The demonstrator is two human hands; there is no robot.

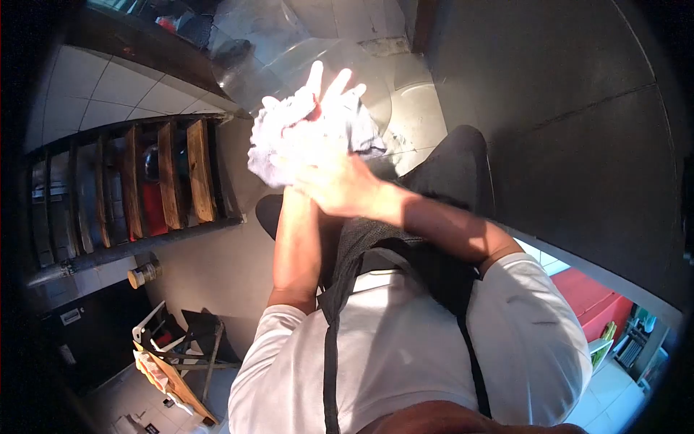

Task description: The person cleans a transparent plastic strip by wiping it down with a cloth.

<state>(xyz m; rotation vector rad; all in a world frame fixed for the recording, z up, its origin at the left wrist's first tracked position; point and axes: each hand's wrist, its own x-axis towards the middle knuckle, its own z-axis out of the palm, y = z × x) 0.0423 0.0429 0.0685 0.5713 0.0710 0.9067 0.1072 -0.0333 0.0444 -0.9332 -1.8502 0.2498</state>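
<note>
Bright sunlight washes out much of a pale, crumpled cloth (271,148), which is bunched around my left hand (325,98). The fingers of that hand stick up past the cloth, stretched out and spread apart. Lower down, my right hand (343,186) reaches across and presses the cloth against my left palm and wrist, its fingers closed over it. Glare hides the exact fingertips there. Behind the hands is a large, clear, rounded sheet or bowl-like thing (376,79), whose shape I cannot make out fully.
A slatted wooden rack (170,177) stands at the left, above a small can (142,275). A folding chair-like frame (206,354) is at the lower left. A dark panel (564,108) fills the right side. A red surface (589,300) shows at the lower right.
</note>
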